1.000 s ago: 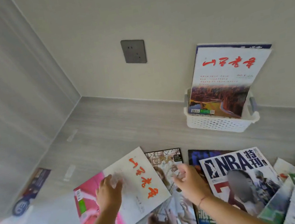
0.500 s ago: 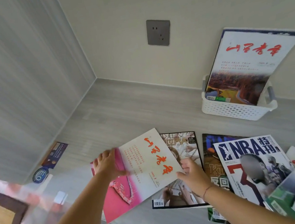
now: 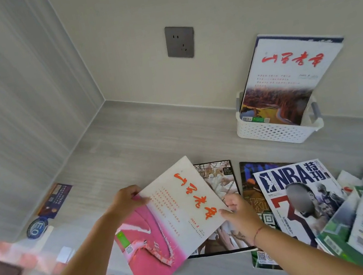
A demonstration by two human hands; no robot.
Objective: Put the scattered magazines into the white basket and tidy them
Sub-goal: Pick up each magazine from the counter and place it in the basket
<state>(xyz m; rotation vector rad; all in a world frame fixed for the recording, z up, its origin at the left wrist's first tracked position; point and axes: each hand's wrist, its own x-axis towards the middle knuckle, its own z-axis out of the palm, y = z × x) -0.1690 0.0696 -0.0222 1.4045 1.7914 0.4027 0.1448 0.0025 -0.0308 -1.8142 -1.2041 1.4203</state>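
Count: magazines, basket, hands, socket.
Showing two hands, one white basket, one wall socket; magazines numbering roughly eight, overlapping ones at right defying exact tally.

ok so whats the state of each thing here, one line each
pink and white magazine: gripped at both side edges, tilted
left hand: closed on the magazine's left edge
right hand: closed on its right edge
white basket: upright by the wall, holding magazines
magazine in basket: standing, leaning on the wall
NBA magazine: flat on the counter, overlapping others
wall socket: nothing plugged in
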